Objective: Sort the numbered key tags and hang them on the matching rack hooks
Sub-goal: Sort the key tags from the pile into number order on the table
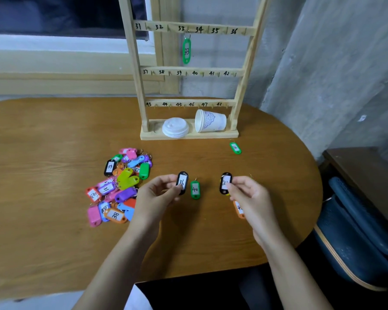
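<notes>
So the left hand was up over the table, thumb and fingertips pinched on the black 36 tag, label facing up toward the camera. The right hand did the same thing with a second black tag, fingers curled in and clamped on its lower end. That one's number started with a 3, but a fingertip covered the rest, so I couldn't tell what it was. Both tags were held near the front middle of the table, apart from each other.

Between the two hands the green 40 tag lay flat on the wood, just beside the tag in the left hand. An orange tag lay partly under the right hand, number mostly hidden. A green 36 tag sat on the table near the right front corner of the rack base.

The rack itself stood at the back of the table, wooden, with three rows of hooks in view, marked 31–36, 37–42 and 43–48. The green 33 tag hung from the hook under the 33.

On the rack's base there was a stack of white lids and, right next to it, a paper cup tipped on its side.

Left of the hands was the pile of loose tags: pink, purple, blue, orange, green, plus a black one marked 39 and an orange 38. A blue chair stood off the table's right edge.
</notes>
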Demonstrator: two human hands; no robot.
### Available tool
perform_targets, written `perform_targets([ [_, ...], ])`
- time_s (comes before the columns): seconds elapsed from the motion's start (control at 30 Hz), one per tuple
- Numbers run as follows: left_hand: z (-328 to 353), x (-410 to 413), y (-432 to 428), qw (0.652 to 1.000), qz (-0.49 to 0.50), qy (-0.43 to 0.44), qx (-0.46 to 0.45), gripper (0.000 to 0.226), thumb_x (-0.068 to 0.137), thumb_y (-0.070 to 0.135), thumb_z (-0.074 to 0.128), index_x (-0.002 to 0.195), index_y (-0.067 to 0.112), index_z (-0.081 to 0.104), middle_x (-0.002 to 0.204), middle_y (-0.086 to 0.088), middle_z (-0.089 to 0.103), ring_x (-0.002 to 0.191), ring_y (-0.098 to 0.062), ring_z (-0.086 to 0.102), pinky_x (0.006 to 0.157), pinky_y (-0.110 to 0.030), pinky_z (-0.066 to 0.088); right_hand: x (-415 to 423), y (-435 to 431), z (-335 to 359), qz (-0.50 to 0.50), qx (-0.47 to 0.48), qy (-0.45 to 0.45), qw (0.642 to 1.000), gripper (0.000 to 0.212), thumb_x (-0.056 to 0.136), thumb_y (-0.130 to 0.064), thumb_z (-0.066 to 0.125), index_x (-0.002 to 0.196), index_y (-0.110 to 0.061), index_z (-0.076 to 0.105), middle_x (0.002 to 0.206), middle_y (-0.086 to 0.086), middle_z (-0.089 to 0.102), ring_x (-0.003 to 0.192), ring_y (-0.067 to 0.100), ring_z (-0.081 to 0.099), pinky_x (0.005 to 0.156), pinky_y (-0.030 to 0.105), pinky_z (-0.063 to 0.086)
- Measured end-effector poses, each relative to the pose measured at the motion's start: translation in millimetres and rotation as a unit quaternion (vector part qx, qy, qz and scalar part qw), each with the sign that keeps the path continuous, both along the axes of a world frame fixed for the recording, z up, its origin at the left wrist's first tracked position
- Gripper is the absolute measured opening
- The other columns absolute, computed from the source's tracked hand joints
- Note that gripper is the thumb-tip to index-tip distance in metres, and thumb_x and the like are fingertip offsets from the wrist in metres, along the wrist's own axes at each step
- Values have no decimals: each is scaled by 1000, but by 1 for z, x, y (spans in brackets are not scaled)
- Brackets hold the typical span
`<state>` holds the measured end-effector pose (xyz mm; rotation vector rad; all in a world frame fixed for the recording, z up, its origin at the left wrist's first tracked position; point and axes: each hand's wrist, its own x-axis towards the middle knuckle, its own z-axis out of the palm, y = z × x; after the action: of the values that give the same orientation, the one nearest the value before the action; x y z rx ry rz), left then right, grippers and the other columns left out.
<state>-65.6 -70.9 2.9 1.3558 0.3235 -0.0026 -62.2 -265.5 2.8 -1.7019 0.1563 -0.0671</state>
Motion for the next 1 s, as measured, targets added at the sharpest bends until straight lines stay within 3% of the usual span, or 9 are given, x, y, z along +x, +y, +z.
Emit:
perform_targets([
  [0.13,-1,1,-1,1000,2,-2,-1,13,85,0,63,88,13,65,81,-6,67,67,-10,61,62,-20,54,9,-23,1,-47,-6,0,999,8,88,-11,64,94,-14,68,91,1,71,84,9,65,69,14,49],
  [0.4,0,6,-1,1000,-3,-13,12,14,86,-2,61,87,11,65,80,-7,65,65,-9,61,60,-18,54,29,-34,3,-51,-33,22,998,14,87,-10,65,101,-12,66,94,-1,70,81,4,66,59,9,47],
  [0.53,2,14,3,1000,-4,-17,24,12,87,0,60,88,11,65,81,-7,66,68,-11,62,62,-19,56,54,-31,5,-45,-85,16,995,8,88,-13,64,94,-17,66,94,-2,69,88,9,64,68,12,46],
  [0.67,3,24,7,999,6,-25,46,12,88,-1,59,88,10,64,81,-9,65,69,-17,60,49,-13,47,91,-20,8,-6,-131,22,991,12,85,-11,66,97,-12,66,95,4,69,87,12,64,71,14,46],
  [0.8,2,36,14,999,7,-22,49,12,88,-1,60,88,10,65,81,-9,65,69,-18,61,70,-31,54,132,13,7,51,-198,25,979,13,82,-16,70,91,-21,63,87,1,69,83,17,65,76,29,50],
  [0.9,2,45,19,999,19,-19,39,14,88,-2,59,86,10,64,77,-7,65,69,-18,61,72,-28,56,155,37,5,66,-243,31,967,13,81,-17,71,91,-22,62,79,-6,64,83,17,64,77,33,52],
  [1.0,1,50,26,999,35,-12,36,15,87,-2,60,84,12,65,76,-5,66,69,-19,61,76,-33,55,169,56,3,94,-288,37,952,14,80,-20,71,89,-25,62,90,-4,66,87,16,64,80,36,53],
])
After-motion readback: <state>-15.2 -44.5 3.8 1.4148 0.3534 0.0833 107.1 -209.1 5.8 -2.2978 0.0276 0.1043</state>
